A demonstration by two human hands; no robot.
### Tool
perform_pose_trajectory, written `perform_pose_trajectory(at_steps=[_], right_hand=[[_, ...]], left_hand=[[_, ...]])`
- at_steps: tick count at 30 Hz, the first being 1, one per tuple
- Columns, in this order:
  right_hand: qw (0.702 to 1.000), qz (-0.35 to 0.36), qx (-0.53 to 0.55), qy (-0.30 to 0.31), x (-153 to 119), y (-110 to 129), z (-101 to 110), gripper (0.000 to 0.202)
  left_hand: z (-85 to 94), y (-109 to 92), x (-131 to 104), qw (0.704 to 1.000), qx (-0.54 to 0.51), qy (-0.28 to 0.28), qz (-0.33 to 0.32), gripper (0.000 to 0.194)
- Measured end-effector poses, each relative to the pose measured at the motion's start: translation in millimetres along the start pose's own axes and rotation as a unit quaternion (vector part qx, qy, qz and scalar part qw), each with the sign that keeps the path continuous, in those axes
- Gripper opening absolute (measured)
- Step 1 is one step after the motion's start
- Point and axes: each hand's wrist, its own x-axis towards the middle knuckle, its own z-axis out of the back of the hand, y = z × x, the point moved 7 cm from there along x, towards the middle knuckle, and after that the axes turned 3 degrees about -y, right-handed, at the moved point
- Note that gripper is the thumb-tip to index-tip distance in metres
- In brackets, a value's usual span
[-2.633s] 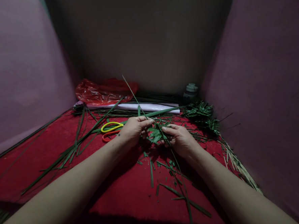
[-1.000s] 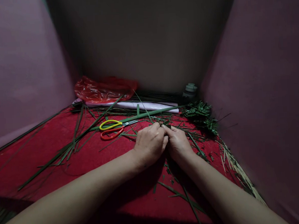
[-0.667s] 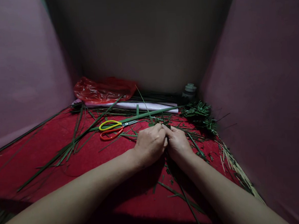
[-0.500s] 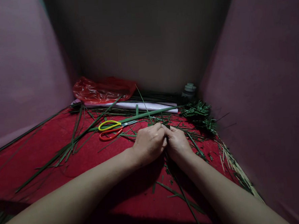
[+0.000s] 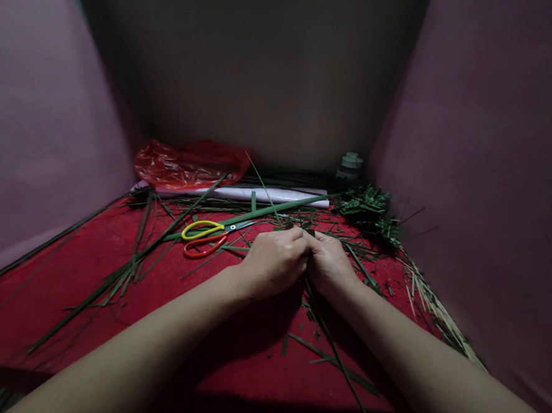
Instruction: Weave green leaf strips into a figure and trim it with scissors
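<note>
My left hand (image 5: 282,259) and my right hand (image 5: 330,262) meet over the middle of the red surface, both closed, with fingertips pressed together. Between them they pinch green leaf strips; one thin strip (image 5: 263,182) sticks up beyond the left hand, and a long dark strip (image 5: 334,346) trails down towards me from beneath the hands. My fingers hide most of what is held. Left of the hands lie scissors (image 5: 219,232) with one yellow and one red handle loop, blades pointing right. A broad green leaf strip (image 5: 280,207) passes behind the scissors.
At the back lie a red plastic bag (image 5: 192,165) and a white roll (image 5: 275,196). A capped bottle (image 5: 349,166) stands behind a dark green leafy bundle (image 5: 370,216). Pale thin sticks (image 5: 436,306) line the right edge. Long leaf strips (image 5: 107,283) spread over the red surface (image 5: 87,255) at left.
My hands stay together and have shifted only slightly, the left fingers rolling a little over the right thumb. The upright thin strip's tip leans slightly further left.
</note>
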Motion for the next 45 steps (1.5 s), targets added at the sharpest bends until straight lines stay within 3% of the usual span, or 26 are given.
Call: perform_pose_trajectory(at_steps=[3,5,6,8,10,13,16,22,26,30,33,38,45], right_hand=[[1.0,-0.01,0.016,0.021,0.9,2.5,-1.4,0.018],[0.999,-0.023,0.021,0.025,1.5,3.8,-1.1,0.018],[0.999,-0.03,0.022,0.024,1.8,4.3,-0.6,0.018],[0.999,-0.039,0.021,0.027,2.0,4.7,-0.7,0.018],[0.998,-0.048,0.018,0.037,1.5,4.0,-2.5,0.017],[0.996,-0.063,0.01,0.055,-0.2,2.3,-6.6,0.017],[0.997,-0.052,0.003,0.058,-1.5,4.9,-8.0,0.019],[0.997,-0.041,-0.017,0.062,-4.8,7.6,-8.7,0.039],[0.998,-0.044,-0.024,0.027,-5.2,7.0,-4.7,0.031],[0.997,-0.063,-0.038,0.038,-5.2,4.2,-6.0,0.03],[0.996,-0.065,-0.047,0.038,-4.3,3.7,-5.2,0.03],[0.995,-0.068,-0.048,0.046,-4.3,4.6,-5.9,0.029],[0.994,-0.08,-0.05,0.05,-5.0,4.2,-7.0,0.03]], left_hand=[[18.0,24.2,0.3,0.986,-0.108,-0.068,0.102,0.018],[28.5,53.3,-5.0,0.942,-0.203,-0.142,0.228,0.02],[27.3,66.3,-8.4,0.911,-0.257,-0.152,0.283,0.021],[11.5,82.8,-13.5,0.844,-0.377,-0.105,0.366,0.025],[-6.4,86.0,-16.1,0.776,-0.489,-0.051,0.395,0.026],[-17.7,84.4,-16.8,0.723,-0.568,-0.05,0.391,0.019],[-19.3,81.9,-17.2,0.718,-0.571,-0.064,0.394,0.016],[-14.2,69.4,-16.2,0.74,-0.543,-0.049,0.394,0.014],[-12.6,64.2,-15.6,0.754,-0.534,-0.036,0.382,0.015],[-13.9,65.5,-16.6,0.755,-0.526,-0.036,0.391,0.015],[-12.7,65.1,-15.4,0.756,-0.526,-0.053,0.387,0.014],[-5.9,62.8,-11.1,0.783,-0.5,-0.093,0.359,0.012],[-5.9,63.5,-12.5,0.771,-0.502,-0.103,0.377,0.014]])
